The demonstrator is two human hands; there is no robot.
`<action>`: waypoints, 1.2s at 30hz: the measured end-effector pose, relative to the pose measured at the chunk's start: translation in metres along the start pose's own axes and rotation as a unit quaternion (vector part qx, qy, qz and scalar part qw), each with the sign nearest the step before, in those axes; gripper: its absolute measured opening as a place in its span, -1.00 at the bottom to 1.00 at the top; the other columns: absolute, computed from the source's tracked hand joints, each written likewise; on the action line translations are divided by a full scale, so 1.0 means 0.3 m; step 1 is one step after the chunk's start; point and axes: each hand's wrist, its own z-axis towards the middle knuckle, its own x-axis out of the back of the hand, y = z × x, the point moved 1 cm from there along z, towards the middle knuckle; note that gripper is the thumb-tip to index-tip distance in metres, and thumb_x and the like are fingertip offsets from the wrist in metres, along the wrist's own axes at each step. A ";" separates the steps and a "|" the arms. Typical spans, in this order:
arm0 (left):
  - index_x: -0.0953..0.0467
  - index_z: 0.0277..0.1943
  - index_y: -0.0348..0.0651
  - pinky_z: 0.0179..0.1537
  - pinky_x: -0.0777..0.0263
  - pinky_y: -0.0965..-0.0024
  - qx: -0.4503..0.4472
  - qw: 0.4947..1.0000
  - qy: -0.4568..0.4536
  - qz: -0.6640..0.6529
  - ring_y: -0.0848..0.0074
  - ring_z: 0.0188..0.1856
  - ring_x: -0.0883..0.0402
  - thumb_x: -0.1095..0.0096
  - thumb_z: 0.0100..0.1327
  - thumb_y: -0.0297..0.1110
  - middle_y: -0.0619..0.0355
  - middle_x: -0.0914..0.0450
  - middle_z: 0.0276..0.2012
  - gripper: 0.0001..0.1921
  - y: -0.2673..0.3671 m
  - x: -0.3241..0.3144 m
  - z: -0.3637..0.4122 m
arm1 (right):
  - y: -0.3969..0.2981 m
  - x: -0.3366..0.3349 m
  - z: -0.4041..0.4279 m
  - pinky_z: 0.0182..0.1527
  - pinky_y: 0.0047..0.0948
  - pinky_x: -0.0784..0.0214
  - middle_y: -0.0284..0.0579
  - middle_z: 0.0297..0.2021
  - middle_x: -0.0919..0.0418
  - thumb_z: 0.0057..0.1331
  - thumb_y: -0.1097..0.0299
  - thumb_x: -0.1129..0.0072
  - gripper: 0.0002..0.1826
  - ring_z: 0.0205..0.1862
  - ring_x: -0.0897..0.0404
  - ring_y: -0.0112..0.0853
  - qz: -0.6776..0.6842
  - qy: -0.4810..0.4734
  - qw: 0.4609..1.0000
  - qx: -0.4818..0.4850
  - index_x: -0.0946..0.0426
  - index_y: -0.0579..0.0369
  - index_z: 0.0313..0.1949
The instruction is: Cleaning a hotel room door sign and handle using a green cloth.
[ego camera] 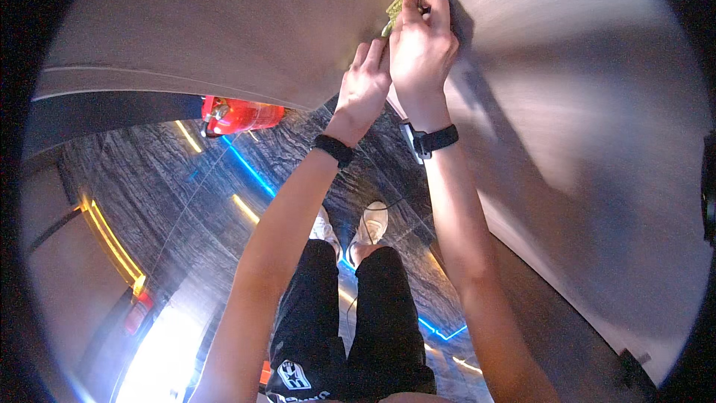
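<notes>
A yellow-green textured cloth [404,1] is bunched at the corner where two brownish-grey panels meet, near the top of the view. My right hand [422,47] grips this cloth with bent fingers at the panel edge. Just below and to the left, my left hand [366,78] has its fingers raised near the cloth's lower end; whether the fingertips touch it is hidden. A small whitish piece [386,29] shows at the cloth's lower end. Both wrists wear black bands.
A red fire extinguisher [251,115] is at the left panel's lower edge. The large right panel [587,95] stands close beside my right arm. Dark veined floor tiles [184,190] carry reflections of blue and yellow light. A thin dark cable runs by my shoes [373,224].
</notes>
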 end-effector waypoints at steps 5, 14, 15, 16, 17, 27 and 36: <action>-0.54 0.25 -0.42 0.12 -0.74 0.15 -0.020 1.000 -0.016 0.003 0.09 0.18 -0.58 -0.29 0.16 -0.60 -0.03 -0.53 0.15 -0.47 -0.149 -0.179 -0.068 | 0.048 -0.173 -0.140 -0.26 -0.20 -0.66 -0.04 -0.14 -0.58 0.33 0.49 -0.39 -0.78 -0.30 -0.75 -0.15 0.004 0.008 1.000 0.001 -0.71 0.23 -0.04; -0.54 0.27 -0.40 0.14 -0.74 0.12 -0.007 0.995 -0.101 0.014 0.08 0.25 -0.60 -0.25 0.29 -0.56 -0.05 -0.53 0.25 -0.54 -0.238 -0.261 -0.192 | 0.096 -0.265 -0.251 -0.17 -0.20 -0.67 -0.02 -0.10 -0.58 0.31 0.51 -0.37 -0.80 -0.20 -0.76 -0.12 -0.007 -0.094 0.995 -0.037 -0.72 0.23 -0.07; -0.54 0.28 -0.38 0.15 -0.74 0.14 -0.068 0.992 -0.085 0.061 0.10 0.27 -0.60 -0.26 0.29 -0.55 -0.04 -0.52 0.27 -0.53 -0.226 -0.228 -0.206 | 0.083 -0.234 -0.241 -0.17 -0.20 -0.67 -0.02 -0.10 -0.58 0.31 0.51 -0.37 -0.80 -0.20 -0.76 -0.12 -0.008 -0.098 0.994 -0.039 -0.72 0.23 -0.07; -0.55 0.31 -0.33 0.15 -0.74 0.16 -0.059 0.992 -0.097 0.058 0.13 0.27 -0.60 -0.26 0.29 -0.54 0.00 -0.53 0.25 -0.50 -0.217 -0.200 -0.213 | 0.072 -0.199 -0.232 -0.18 -0.21 -0.66 -0.03 -0.12 -0.58 0.32 0.51 -0.36 -0.80 -0.22 -0.75 -0.13 -0.007 -0.090 0.995 -0.041 -0.73 0.23 -0.07; -0.55 0.31 -0.33 0.15 -0.74 0.16 -0.057 0.992 -0.101 0.055 0.13 0.27 -0.60 -0.26 0.29 -0.54 0.00 -0.53 0.25 -0.50 -0.202 -0.183 -0.211 | 0.064 -0.163 -0.223 -0.19 -0.22 -0.66 -0.04 -0.14 -0.58 0.32 0.51 -0.36 -0.80 -0.24 -0.74 -0.15 -0.007 -0.083 0.996 -0.043 -0.74 0.22 -0.06; -0.54 0.41 -0.24 0.08 -0.74 0.22 -0.070 0.995 0.070 0.024 0.19 0.13 -0.67 -0.29 0.25 -0.59 0.03 -0.59 0.09 -0.39 -0.116 -0.009 -0.003 | -0.003 -0.007 -0.013 -0.10 -0.21 -0.62 -0.03 -0.12 -0.59 0.32 0.58 -0.37 -0.72 -0.15 -0.72 -0.15 0.070 0.066 0.995 -0.007 -0.77 0.14 0.02; -0.54 0.29 -0.30 0.15 -0.69 0.09 0.021 0.990 -0.137 0.009 0.08 0.16 -0.68 -0.20 0.28 -0.64 -0.06 -0.59 0.11 -0.51 -0.140 -0.029 -0.312 | 0.005 -0.048 -0.265 -0.11 -0.16 -0.66 -0.01 -0.15 -0.59 0.33 0.57 -0.33 -0.73 -0.14 -0.74 -0.09 0.059 -0.177 0.979 -0.085 -0.73 0.13 0.02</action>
